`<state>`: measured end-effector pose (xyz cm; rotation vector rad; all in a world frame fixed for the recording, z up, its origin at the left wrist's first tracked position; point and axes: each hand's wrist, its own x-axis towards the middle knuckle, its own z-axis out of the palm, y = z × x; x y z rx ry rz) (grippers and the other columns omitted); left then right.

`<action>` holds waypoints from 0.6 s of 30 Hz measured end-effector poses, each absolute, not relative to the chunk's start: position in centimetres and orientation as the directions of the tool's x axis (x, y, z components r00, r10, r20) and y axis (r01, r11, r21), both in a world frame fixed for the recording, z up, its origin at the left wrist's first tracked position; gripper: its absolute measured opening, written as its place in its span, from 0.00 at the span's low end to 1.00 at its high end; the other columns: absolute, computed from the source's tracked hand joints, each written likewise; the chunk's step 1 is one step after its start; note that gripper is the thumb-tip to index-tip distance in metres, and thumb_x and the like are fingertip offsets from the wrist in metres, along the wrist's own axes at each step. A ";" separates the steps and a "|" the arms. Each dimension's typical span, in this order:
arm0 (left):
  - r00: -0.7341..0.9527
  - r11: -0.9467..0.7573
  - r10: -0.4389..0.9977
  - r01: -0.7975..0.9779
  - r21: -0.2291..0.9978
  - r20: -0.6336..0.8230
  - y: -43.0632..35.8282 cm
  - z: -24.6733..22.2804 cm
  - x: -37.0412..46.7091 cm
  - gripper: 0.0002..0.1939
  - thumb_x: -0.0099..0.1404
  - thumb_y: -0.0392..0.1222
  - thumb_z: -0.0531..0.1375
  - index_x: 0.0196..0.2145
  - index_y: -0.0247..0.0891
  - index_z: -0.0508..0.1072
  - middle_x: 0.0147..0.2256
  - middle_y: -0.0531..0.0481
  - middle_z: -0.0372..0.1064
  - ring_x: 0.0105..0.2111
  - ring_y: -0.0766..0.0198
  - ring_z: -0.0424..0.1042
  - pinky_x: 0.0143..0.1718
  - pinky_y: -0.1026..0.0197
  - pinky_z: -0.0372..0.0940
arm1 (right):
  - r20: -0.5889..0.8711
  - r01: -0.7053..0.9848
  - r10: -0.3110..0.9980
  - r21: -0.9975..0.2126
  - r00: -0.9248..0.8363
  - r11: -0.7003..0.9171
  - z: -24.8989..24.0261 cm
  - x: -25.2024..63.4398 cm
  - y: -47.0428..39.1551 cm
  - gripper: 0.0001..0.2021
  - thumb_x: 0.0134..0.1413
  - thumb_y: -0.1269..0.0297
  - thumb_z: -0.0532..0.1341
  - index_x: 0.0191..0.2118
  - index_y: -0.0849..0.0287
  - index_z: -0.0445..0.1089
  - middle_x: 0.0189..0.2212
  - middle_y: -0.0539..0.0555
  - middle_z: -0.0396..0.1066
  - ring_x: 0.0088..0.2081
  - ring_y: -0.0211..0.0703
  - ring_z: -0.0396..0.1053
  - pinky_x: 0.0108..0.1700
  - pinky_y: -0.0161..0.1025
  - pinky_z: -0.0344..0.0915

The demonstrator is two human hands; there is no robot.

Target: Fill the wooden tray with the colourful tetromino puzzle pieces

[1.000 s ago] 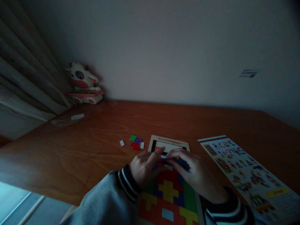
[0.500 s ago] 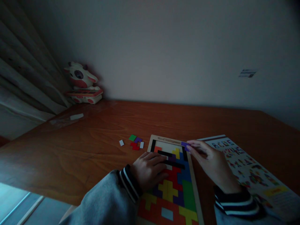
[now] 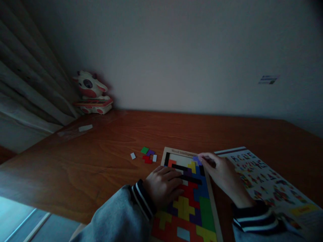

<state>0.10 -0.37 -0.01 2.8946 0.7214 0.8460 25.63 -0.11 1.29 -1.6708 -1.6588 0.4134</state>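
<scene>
A wooden puzzle board [image 3: 213, 198] lies on the desk, largely covered with coloured block pieces. My left hand [image 3: 164, 185] rests palm down over its left side, fingers spread and holding nothing, hiding some pieces beneath. At the board's top right corner, my right hand [image 3: 223, 173] pinches a purple piece [image 3: 196, 159] between thumb and fingertips. Near it are a yellow piece [image 3: 192, 167] and a black piece [image 3: 202, 170]. Pale bare board [image 3: 180, 159] shows along the top inside the frame.
Left of the board lie loose pieces: green [image 3: 144, 150], purple [image 3: 150, 152], red [image 3: 147, 159] and white [image 3: 133, 156]. A printed sheet [image 3: 267, 181] lies at right. A cow toy [image 3: 93, 94] stands at the back left by the curtain [image 3: 30, 74].
My right hand has moved slightly left, bringing the purple piece from over the frame's edge to the board's top right corner. The view has shifted a little. My left hand stays on the board.
</scene>
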 end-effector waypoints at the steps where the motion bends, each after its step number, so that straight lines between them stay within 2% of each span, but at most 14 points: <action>1: 0.746 -0.892 0.443 0.422 0.161 0.497 -0.4 0.0 0.1 0.12 0.71 0.48 0.57 0.42 0.38 0.75 0.47 0.48 0.77 0.45 0.56 0.75 0.44 0.54 0.71 | 0.261 0.730 0.959 -0.676 0.110 0.100 1.0 25.7 0.0 0.13 0.56 0.55 0.57 0.36 0.54 0.75 0.34 0.55 0.80 0.35 0.48 0.78 0.37 0.43 0.73; 5: 0.759 -0.891 0.445 0.428 0.151 0.475 -0.5 0.1 0.1 0.12 0.71 0.47 0.56 0.42 0.39 0.76 0.47 0.48 0.76 0.47 0.57 0.75 0.45 0.54 0.70 | 0.245 0.773 0.967 -0.625 0.064 0.108 -0.1 25.9 0.2 0.12 0.59 0.56 0.56 0.38 0.54 0.75 0.36 0.54 0.79 0.35 0.47 0.77 0.39 0.43 0.72; 9: 0.755 -0.888 0.452 0.431 0.159 0.475 -0.5 0.2 0.2 0.11 0.71 0.46 0.57 0.41 0.39 0.76 0.47 0.48 0.77 0.46 0.57 0.75 0.45 0.53 0.71 | 0.289 0.827 0.957 -0.544 0.025 0.143 -0.8 25.9 0.4 0.13 0.60 0.54 0.56 0.38 0.55 0.75 0.37 0.56 0.76 0.38 0.48 0.75 0.42 0.46 0.70; 18: 0.751 -0.884 0.458 0.438 0.162 0.475 -0.7 0.1 0.3 0.11 0.71 0.45 0.56 0.40 0.39 0.76 0.47 0.48 0.77 0.46 0.56 0.75 0.45 0.54 0.71 | 0.317 0.856 0.948 -0.485 -0.016 0.177 -1.8 26.2 0.4 0.13 0.63 0.56 0.54 0.44 0.56 0.72 0.42 0.58 0.74 0.45 0.50 0.72 0.49 0.49 0.68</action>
